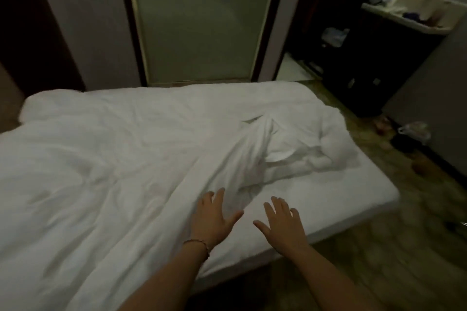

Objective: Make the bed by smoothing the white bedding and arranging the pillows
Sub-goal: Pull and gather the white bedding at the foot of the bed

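A white duvet (106,164) covers most of the bed, wrinkled, with a raised fold (252,144) running toward the foot and a bunched heap (326,149) at the right. The bare white mattress sheet (336,199) shows at the near right corner. My left hand (213,217), with a bracelet on its wrist, lies flat with spread fingers on the duvet's edge. My right hand (281,226) is flat with spread fingers over the sheet beside it. A white pillow (40,106) shows at the far left, partly under the duvet.
A frosted glass door (199,17) in a dark frame stands behind the bed. A dark cabinet (379,58) with cluttered top is at the right. A plastic bag (414,130) and small items lie on the patterned floor (404,247).
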